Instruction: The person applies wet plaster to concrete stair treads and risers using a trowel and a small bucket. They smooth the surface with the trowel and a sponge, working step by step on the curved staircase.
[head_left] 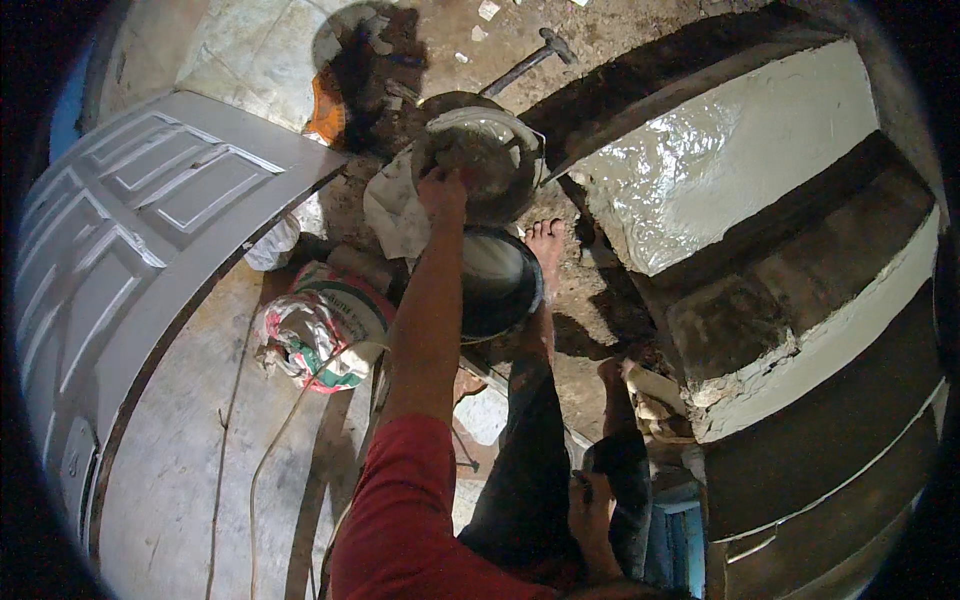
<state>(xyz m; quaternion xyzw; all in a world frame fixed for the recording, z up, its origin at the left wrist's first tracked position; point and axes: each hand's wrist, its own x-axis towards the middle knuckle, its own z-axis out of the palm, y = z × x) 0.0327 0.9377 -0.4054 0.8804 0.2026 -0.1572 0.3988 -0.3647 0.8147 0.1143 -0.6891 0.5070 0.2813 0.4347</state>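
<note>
Reaching far down and forward, the left hand (pixel 441 190) has its fingers curled over the near rim of a round metal pan (pixel 480 160) that holds grey wet mortar; how tightly it grips cannot be told. That pan sits tilted, its open face turned toward the camera, on the rubble-strewn floor (pixel 440 40) at the foot of the freshly plastered steps (pixel 720 170). Just below it, touching or overlapping its lower edge, stands a dark bucket (pixel 500 285) with a pale inside, mouth up; its contents cannot be made out. The right hand (pixel 590 515) rests low by the person's knee, fingers loosely bent, and whether it holds anything is unclear. A bare foot (pixel 545 245) stands just right of the bucket. Beyond the pan a hammer (pixel 530 60) lies on the ground, its handle running diagonally, head pointing up and right. Left of the arm lies a crumpled printed sack (pixel 320 335), and further left a grey panelled door (pixel 140 230).
</note>
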